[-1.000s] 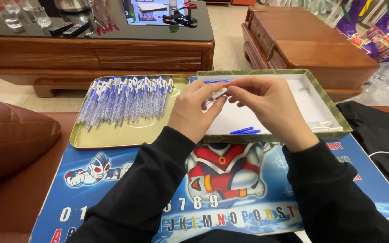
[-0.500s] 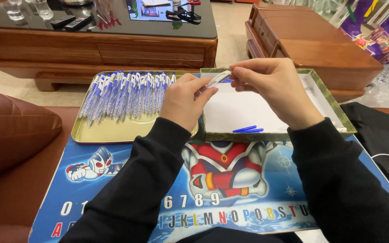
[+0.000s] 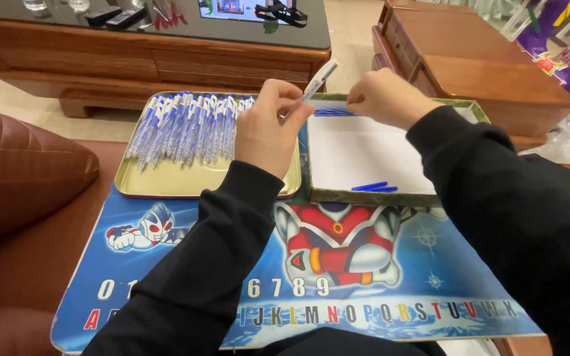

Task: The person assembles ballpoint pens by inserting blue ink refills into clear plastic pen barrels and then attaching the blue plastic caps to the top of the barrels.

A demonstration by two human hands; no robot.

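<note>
- Our left hand now pinches a clear pen by itself, raised above the seam between tray and box.
- Our right hand, together with it half a second ago, has drawn off to the box's far edge, fingers curled.
- What the right fingers hold, if anything, we cannot tell.
- The assembly looks mid-step; the pen's lower end hides behind our fingers.
</note>
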